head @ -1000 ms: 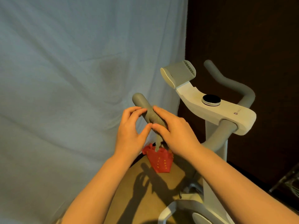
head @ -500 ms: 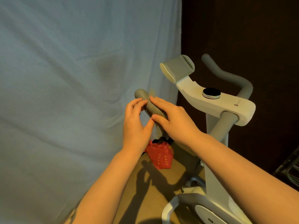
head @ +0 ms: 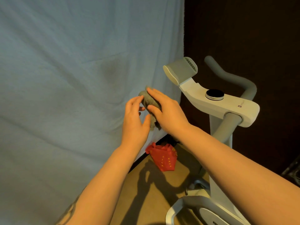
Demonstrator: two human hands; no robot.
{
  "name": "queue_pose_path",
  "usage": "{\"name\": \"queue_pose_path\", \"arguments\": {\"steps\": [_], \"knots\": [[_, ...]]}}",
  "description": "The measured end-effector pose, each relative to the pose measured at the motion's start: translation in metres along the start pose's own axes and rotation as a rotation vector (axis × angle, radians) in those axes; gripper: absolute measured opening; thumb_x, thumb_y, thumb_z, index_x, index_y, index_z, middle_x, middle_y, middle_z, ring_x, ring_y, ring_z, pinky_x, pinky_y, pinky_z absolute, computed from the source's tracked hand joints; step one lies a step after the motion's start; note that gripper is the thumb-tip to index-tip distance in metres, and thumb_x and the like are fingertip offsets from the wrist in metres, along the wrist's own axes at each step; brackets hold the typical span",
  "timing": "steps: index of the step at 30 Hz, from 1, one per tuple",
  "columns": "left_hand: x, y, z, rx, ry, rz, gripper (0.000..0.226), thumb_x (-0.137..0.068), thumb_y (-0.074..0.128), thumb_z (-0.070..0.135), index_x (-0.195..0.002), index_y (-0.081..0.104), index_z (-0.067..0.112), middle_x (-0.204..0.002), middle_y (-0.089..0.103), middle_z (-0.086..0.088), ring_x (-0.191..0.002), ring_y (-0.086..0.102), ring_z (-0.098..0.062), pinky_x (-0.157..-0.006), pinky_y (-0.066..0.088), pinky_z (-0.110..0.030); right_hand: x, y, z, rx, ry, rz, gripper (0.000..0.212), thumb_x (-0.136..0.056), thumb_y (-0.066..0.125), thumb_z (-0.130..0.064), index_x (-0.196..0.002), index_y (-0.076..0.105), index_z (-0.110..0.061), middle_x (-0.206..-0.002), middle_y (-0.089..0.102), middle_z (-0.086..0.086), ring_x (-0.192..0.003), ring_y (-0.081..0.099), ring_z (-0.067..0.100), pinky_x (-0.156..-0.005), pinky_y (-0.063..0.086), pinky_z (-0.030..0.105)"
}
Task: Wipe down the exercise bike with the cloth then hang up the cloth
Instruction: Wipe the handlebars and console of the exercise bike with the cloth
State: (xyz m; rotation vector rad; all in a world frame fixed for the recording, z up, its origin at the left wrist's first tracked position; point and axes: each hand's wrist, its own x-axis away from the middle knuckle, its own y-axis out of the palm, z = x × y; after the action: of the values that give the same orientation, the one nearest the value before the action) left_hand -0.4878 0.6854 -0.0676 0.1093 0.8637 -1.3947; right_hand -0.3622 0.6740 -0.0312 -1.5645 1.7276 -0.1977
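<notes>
Both our hands met at the exercise bike (head: 227,106) handlebar: right hand (head: 168,114) gripped the grey cloth (head: 148,99) over it, left hand (head: 134,120) hovered beside, fingers relaxed.

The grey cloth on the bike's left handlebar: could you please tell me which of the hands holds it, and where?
The right hand presses the grey cloth around the handlebar's end, thumb under, fingers over. The left hand is open beside it, holding nothing.
</notes>
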Motion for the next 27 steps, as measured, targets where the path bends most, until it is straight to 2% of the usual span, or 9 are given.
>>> {"name": "queue_pose_path", "arguments": {"steps": [2,5,9,11,14,19,22,24,27], "knots": [[-0.001,-0.003,-0.001,-0.008,0.019,0.005,0.048,-0.092,0.048,-0.007,-0.137,0.046,0.009,-0.129,0.04,0.004,-0.105,0.056,-0.013,-0.091,0.044,-0.012,0.003,0.004,0.001,-0.038,0.002,0.003,0.058,-0.096,0.056,-0.017,-0.149,0.034,-0.027,-0.155,0.033,-0.005,-0.14,0.032,0.012,-0.113,0.03,0.029],[-0.002,-0.009,-0.005,-0.033,0.065,-0.034,0.054,-0.09,0.037,-0.016,-0.137,0.047,0.008,-0.13,0.042,0.003,-0.112,0.053,-0.014,-0.097,0.043,-0.018,0.019,-0.012,0.013,0.119,-0.008,-0.104,0.06,-0.095,0.058,-0.02,-0.148,0.032,-0.031,-0.155,0.031,-0.006,-0.141,0.031,0.014,-0.112,0.028,0.027],[-0.005,-0.009,-0.006,-0.062,0.058,-0.031,0.054,-0.09,0.038,-0.014,-0.139,0.047,0.009,-0.139,0.042,-0.003,-0.124,0.046,-0.013,-0.102,0.04,-0.024,0.001,-0.004,0.0,0.032,0.025,0.002,0.054,-0.095,0.058,-0.019,-0.146,0.04,-0.028,-0.147,0.045,-0.005,-0.133,0.043,0.014,-0.108,0.038,0.03],[-0.003,-0.006,-0.004,-0.041,0.037,-0.024,0.052,-0.092,0.041,-0.009,-0.141,0.046,0.009,-0.142,0.04,-0.002,-0.127,0.044,-0.01,-0.104,0.04,-0.027,0.005,0.005,-0.002,-0.01,-0.001,-0.003,0.056,-0.097,0.055,-0.016,-0.148,0.035,-0.028,-0.154,0.035,-0.007,-0.138,0.035,0.009,-0.112,0.034,0.031],[0.004,-0.002,-0.002,-0.05,0.045,-0.041,0.047,-0.096,0.046,0.001,-0.141,0.045,0.012,-0.146,0.037,0.0,-0.131,0.038,-0.006,-0.107,0.035,-0.021,0.036,-0.013,0.007,0.246,-0.098,-0.121,0.06,-0.097,0.053,-0.021,-0.149,0.027,-0.037,-0.159,0.018,-0.013,-0.14,0.029,0.008,-0.108,0.033,0.025],[0.034,0.02,0.014,-0.113,0.126,-0.14,0.038,-0.097,0.046,0.026,-0.134,0.054,0.019,-0.147,0.039,0.002,-0.14,0.029,-0.015,-0.113,0.026,-0.03,0.101,-0.036,0.017,0.407,-0.017,0.073,0.048,-0.092,0.053,-0.029,-0.139,0.048,-0.033,-0.141,0.048,-0.011,-0.124,0.048,0.009,-0.099,0.037,0.024],[0.051,0.041,0.03,-0.12,0.191,-0.217,0.033,-0.098,0.044,0.03,-0.125,0.062,0.023,-0.132,0.054,0.009,-0.13,0.042,-0.007,-0.116,0.025,-0.037,0.118,-0.044,0.038,0.414,0.007,0.197,0.043,-0.087,0.048,-0.033,-0.128,0.057,-0.028,-0.125,0.059,-0.011,-0.115,0.05,0.006,-0.098,0.04,0.027],[0.056,0.053,0.04,-0.116,0.221,-0.245,0.028,-0.097,0.044,0.033,-0.111,0.067,0.027,-0.116,0.061,0.013,-0.12,0.047,-0.002,-0.117,0.018,-0.029,0.118,-0.052,0.044,0.319,0.137,0.32,0.039,-0.087,0.049,-0.034,-0.125,0.06,-0.029,-0.118,0.06,-0.013,-0.112,0.048,0.003,-0.095,0.043,0.03],[0.051,0.066,0.049,-0.081,0.198,-0.244,0.017,-0.092,0.046,0.034,-0.086,0.061,0.029,-0.086,0.057,0.019,-0.092,0.051,0.002,-0.114,0.023,-0.032,0.12,-0.057,0.045,0.42,0.111,0.266,0.037,-0.09,0.047,-0.04,-0.122,0.061,-0.029,-0.113,0.062,-0.013,-0.109,0.047,0.007,-0.091,0.038,0.03]]}}
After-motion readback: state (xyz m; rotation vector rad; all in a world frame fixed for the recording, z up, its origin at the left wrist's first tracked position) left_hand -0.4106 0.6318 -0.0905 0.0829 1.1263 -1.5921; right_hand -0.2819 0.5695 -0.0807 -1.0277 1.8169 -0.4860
